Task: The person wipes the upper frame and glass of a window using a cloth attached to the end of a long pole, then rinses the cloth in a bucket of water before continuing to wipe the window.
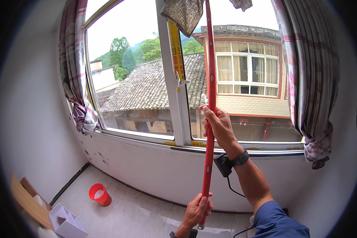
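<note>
A long red pole (211, 75) stands nearly upright in front of the window, its top running out of view. Around its middle, at sill height, my right hand (219, 123) is closed. Lower down, my left hand (196, 211) grips the pole just above its bottom end. Beside the pole at the top hangs a stained grey-brown cloth (185, 15), and a smaller piece of cloth (242, 4) shows on the other side. Whether these are fixed to the pole is out of view. The sliding window (133, 71) has a white latch on its middle frame.
Tied patterned curtains hang left (73, 67) and right (311, 75) of the window. On the floor stand a red bucket (105, 198) and a white divided box (67, 222), beside wooden boards (29, 202). A black device (223, 164) with a cable hangs at my right wrist.
</note>
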`<state>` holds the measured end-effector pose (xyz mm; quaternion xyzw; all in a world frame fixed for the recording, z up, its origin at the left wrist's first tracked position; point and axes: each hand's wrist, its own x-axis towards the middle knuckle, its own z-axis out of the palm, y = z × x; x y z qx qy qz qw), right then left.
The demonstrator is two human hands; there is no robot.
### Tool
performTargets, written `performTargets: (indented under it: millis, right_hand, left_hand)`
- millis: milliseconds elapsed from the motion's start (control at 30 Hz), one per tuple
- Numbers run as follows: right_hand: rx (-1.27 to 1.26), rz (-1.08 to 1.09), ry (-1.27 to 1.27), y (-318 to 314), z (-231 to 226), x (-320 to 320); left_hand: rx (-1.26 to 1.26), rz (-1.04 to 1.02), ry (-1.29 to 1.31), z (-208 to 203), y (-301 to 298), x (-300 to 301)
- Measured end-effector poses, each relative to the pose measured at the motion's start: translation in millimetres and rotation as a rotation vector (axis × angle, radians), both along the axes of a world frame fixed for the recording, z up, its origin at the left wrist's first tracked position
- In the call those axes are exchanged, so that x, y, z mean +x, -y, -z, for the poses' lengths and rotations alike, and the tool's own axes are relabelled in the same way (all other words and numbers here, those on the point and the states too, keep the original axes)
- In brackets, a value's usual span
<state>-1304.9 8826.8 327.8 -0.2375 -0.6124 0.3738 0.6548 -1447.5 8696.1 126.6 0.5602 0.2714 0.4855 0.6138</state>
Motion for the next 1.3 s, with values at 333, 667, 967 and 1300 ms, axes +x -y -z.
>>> performTargets:
  millis: [333,667,967,1300]
  right_hand:
    - [-0.064,0.075,0.069,27,62,-26]
    - [0.073,0.214,0.039,5,-18,4]
    - [-0.398,0.424,-0.316,29,173,40]
    - [-0.947,0.236,-0.243,155,365,-102]
  left_hand:
    - [-0.092,-0.058,-0.071,82,34,-53]
    - [0.026,-0.018,-0.155,-19,2,-29]
    - [0.005,-0.153,-0.721,248,144,-188]
    - [-0.523,-0.314,-0.950,295,322,-299]
